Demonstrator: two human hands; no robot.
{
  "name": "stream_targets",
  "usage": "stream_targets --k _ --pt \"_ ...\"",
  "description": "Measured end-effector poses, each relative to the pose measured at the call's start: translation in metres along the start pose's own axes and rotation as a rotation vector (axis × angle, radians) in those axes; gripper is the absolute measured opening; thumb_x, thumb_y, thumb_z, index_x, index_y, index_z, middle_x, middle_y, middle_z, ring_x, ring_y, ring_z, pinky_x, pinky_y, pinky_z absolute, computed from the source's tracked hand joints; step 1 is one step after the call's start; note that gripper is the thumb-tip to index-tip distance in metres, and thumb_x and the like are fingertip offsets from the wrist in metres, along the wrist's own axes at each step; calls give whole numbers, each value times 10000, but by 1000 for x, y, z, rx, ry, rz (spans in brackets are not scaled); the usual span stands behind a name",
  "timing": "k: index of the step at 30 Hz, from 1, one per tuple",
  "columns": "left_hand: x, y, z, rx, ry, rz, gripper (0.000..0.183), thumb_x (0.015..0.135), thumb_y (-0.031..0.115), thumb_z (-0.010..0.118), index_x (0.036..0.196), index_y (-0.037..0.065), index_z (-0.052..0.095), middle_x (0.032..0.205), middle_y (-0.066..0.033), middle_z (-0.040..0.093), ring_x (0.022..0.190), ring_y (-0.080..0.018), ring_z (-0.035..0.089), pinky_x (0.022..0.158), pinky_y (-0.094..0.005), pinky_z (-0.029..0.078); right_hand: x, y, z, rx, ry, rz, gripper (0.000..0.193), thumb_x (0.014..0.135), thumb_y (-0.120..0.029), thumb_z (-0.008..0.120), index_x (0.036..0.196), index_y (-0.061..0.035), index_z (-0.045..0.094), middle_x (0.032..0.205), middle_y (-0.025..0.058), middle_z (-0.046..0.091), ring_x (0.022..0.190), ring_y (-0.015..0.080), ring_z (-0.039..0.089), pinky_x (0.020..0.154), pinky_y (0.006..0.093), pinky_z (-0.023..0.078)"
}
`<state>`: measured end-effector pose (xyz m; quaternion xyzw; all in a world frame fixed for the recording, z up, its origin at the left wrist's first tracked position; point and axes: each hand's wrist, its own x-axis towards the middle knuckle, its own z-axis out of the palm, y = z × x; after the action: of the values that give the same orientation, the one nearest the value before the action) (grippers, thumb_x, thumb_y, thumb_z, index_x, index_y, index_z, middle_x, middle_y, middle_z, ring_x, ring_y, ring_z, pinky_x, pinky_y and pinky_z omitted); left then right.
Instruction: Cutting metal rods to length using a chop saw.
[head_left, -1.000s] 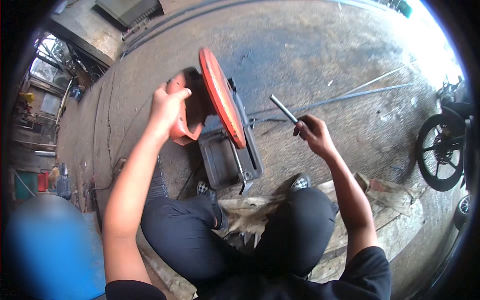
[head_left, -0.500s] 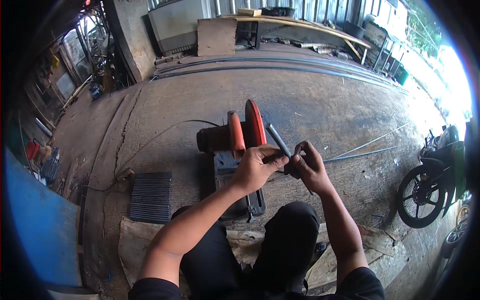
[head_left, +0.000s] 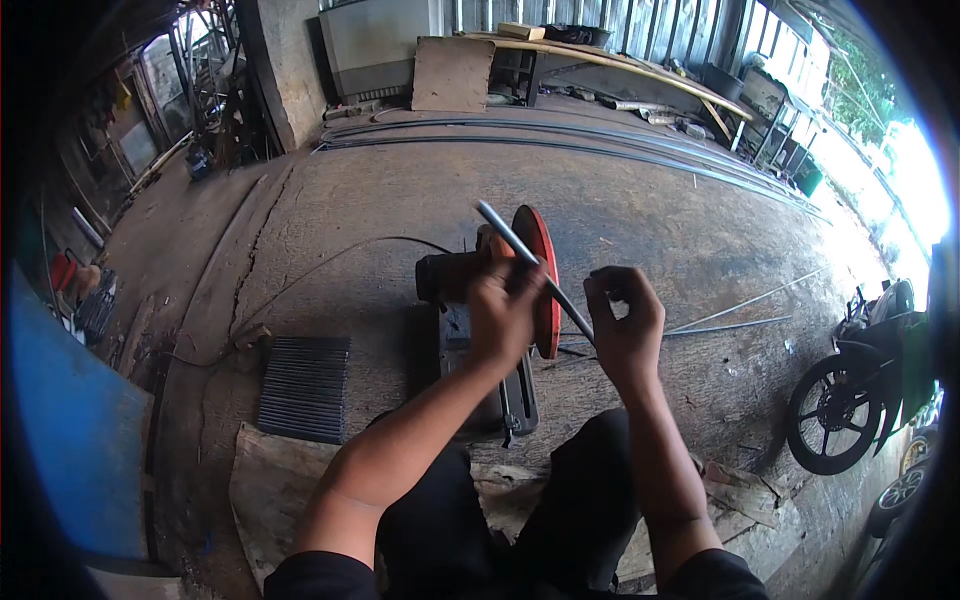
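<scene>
Stained grey concrete workshop floor (head_left: 350,200). Bare left hand (head_left: 500,315) grips slim grey metal rod (head_left: 510,234), slanted. Bare right hand (head_left: 632,318) curled into loop near rod's lower end; contact cannot be told. Beyond: orange-guarded cut-off machine (head_left: 540,235), any lettering unreadable. Farthest: long wooden bench (head_left: 600,60).

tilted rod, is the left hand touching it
Touching: the head view shows the left hand gripping the rod partway along, the rod showing on both sides of the grip.
</scene>
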<state>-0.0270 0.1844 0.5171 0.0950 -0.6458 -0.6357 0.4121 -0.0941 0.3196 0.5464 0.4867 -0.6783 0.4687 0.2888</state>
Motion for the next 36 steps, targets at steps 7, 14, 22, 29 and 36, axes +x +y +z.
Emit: stream_targets --k 7,14,22,29,36 --pt "25 2 -27 -464 393 -319 235 899 163 640 1044 -6 565 988 -87 597 878 -200 631 740 -341 595 -23 -35 40 1276 79 1100 371 949 -214 578 1209 46 532 967 77 650 748 103 601 673 240 494" --pt "21 -1 -33 -480 432 -404 298 903 166 638 1108 -30 546 1035 -106 569 889 -203 623 754 -311 585 -34 -4 46 1359 225 1176 341 971 -248 531 1164 33 537 1003 122 652 846 179 648 696 295 527" --pt "19 0 -54 -462 360 -320 466 873 254 680 1230 21 492 1163 -71 524 1071 -188 518 900 -358 514 -27 -21 53 947 -64 1156 278 927 -204 611 1053 42 643 890 81 682 757 115 620 665 256 497" --pt "-7 8 -157 -163 526 -126 214 885 202 668 923 -1 609 863 -40 592 758 -132 569 696 -326 542 1 -86 132 48 -396 -32 163 755 -159 665 885 -69 702 778 153 673 757 334 632 798 427 458" --pt "-42 -24 -305 -82 708 -182 232 864 191 696 921 -24 632 844 -53 623 722 -146 591 660 -328 539 -35 -131 285 208 -686 -152 86 771 -148 613 804 -104 678 754 141 666 780 332 652 749 449 486"
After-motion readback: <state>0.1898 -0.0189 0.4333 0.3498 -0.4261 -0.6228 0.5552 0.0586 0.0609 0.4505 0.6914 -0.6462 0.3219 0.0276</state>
